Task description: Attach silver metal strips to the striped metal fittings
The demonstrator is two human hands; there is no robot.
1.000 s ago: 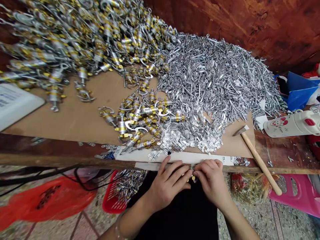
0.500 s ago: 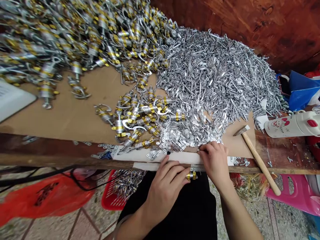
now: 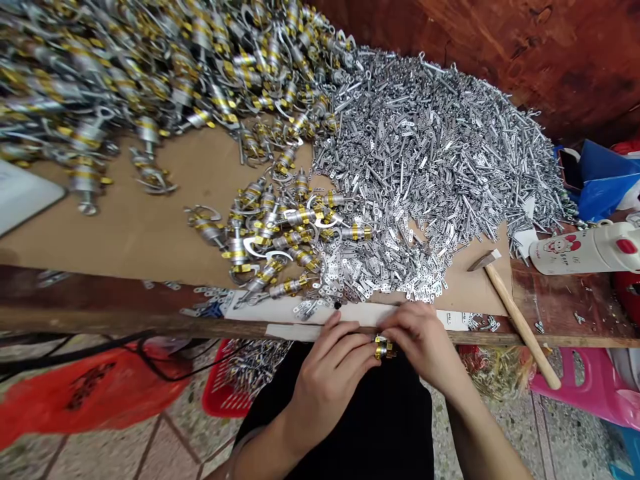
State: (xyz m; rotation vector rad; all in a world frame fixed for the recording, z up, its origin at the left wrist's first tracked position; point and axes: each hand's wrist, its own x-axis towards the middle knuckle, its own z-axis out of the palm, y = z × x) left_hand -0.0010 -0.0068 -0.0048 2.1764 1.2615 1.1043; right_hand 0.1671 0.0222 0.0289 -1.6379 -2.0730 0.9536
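At the table's front edge, my left hand [image 3: 333, 373] is closed around a silver and yellow metal fitting [image 3: 382, 348], whose end shows past the fingertips. My right hand [image 3: 425, 340] is beside it, thumb and fingers pinched together at the fitting's upper side; anything between those fingertips is too small to make out. Behind my hands lies a heap of small flat metal links [image 3: 385, 263]. Left of the links is a cluster of silver and yellow fittings with curved hooks [image 3: 280, 240].
A large pile of metal pins and links [image 3: 425, 140] fills the back right, and more fittings [image 3: 190, 67] the back left. A hammer [image 3: 520, 320] lies at the right near a white bottle [image 3: 580, 250]. Below the edge are a red basket [image 3: 225, 393] and red bag [image 3: 100, 393].
My right hand has moved left and slightly down from the edge of the link heap to the fitting. My left hand remains almost in place.
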